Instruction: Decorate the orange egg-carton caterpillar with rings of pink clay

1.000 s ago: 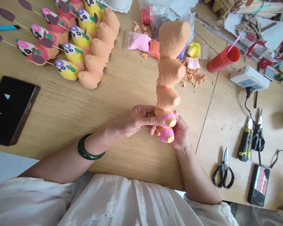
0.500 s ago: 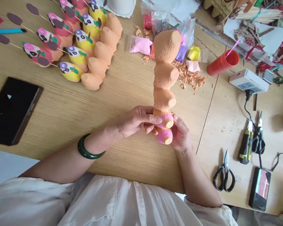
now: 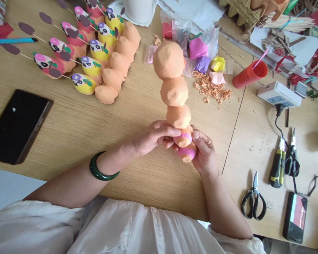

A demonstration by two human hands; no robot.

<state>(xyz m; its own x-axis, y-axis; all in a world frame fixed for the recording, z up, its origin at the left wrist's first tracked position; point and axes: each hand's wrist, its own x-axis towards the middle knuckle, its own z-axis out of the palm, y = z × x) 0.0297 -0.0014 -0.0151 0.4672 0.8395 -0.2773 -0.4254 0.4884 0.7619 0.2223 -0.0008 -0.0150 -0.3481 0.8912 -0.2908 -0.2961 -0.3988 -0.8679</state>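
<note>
- A single view looks forward and down from the person's head onto the table point(image 3: 145, 183).
- It is close above: the white shirt point(image 3: 137, 225) fills the bottom, nearest the lens.
- The left hand point(image 3: 152, 137) and right hand point(image 3: 205, 155) fall near the middle, farther out.
- The egg carton point(image 3: 238, 14) lies at the far side, cut by the top edge.
- The table's near edge slopes down rightward across the view.

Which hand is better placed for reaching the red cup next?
Probably the right hand: the red cup is to the right, nearer to it than to the left hand. However, both hands hold the bumpy orange piece.
</note>
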